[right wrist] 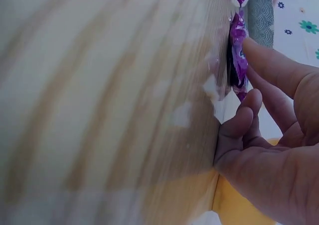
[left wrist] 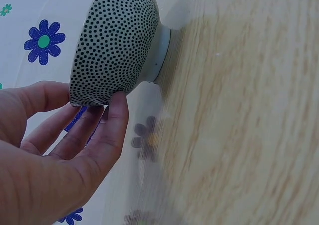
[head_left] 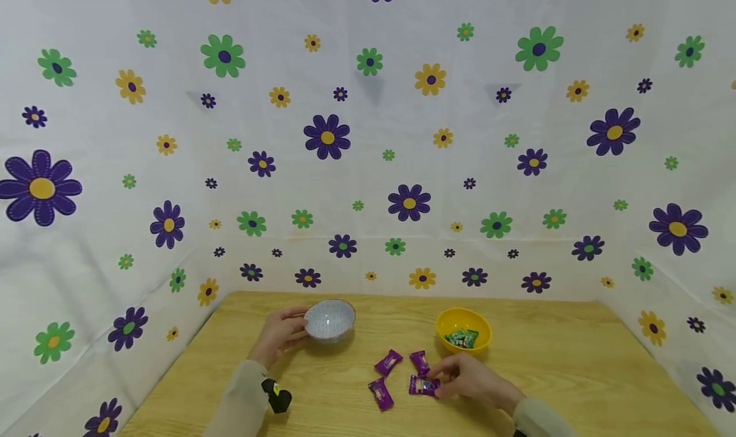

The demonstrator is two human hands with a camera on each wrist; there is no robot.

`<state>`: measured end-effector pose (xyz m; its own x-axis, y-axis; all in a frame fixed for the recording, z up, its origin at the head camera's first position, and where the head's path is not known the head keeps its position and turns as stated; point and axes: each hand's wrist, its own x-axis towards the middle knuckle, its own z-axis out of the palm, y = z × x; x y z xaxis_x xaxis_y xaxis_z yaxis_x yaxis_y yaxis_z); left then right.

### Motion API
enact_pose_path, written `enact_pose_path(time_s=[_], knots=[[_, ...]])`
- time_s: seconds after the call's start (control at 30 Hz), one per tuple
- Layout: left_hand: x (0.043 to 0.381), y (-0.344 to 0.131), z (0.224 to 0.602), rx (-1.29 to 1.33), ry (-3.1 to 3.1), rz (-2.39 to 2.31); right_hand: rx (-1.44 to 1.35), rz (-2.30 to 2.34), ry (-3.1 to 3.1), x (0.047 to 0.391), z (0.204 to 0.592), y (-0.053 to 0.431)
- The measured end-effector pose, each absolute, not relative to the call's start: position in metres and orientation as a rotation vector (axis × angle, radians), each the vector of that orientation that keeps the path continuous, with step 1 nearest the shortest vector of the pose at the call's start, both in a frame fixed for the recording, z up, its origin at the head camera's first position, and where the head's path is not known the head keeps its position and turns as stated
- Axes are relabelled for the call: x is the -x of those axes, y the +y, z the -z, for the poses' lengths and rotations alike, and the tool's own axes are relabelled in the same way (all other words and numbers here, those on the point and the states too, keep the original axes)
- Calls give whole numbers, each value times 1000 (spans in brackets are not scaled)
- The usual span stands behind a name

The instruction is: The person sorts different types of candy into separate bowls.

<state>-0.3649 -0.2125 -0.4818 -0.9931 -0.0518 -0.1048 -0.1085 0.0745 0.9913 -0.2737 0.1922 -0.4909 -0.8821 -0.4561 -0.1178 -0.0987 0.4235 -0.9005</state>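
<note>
A small patterned bowl [head_left: 329,321], dotted on its outside [left wrist: 117,41], stands at the left of the table. My left hand [head_left: 283,336] grips its left side, with fingertips at the rim and against the outer wall. Several purple wrapped candies [head_left: 381,394] lie in the middle of the table. My right hand [head_left: 468,381] is at the nearest right one, a wrapped candy [head_left: 422,386]. In the right wrist view the index finger [right wrist: 269,58] touches that candy [right wrist: 238,56], and another fingertip [right wrist: 253,99] sits at its near end.
A yellow bowl [head_left: 463,315] holding green wrapped candies [head_left: 462,338] stands just behind my right hand. Another purple candy [head_left: 420,363] lies close to the right fingertips. A flower-patterned cloth [head_left: 368,168] encloses the wooden table [head_left: 322,398] at the back and sides.
</note>
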Motion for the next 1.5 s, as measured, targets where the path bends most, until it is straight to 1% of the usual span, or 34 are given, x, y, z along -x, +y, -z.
enact_pose_path(time_s=[0.67, 0.9, 1.1, 1.3, 1.5], knots=[[363, -217, 482, 206, 2265, -2083, 548, 1291, 2505, 276, 490, 178], [362, -219, 483, 171, 2275, -2039, 482, 1326, 2482, 272, 493, 177], [366, -218, 483, 162, 2294, -2021, 508, 1349, 2469, 274, 490, 178], [370, -214, 478, 168, 2299, -2028, 491, 1306, 2522, 276, 484, 180], [369, -213, 481, 164, 2311, -2023, 433, 1279, 2529, 275, 485, 180]])
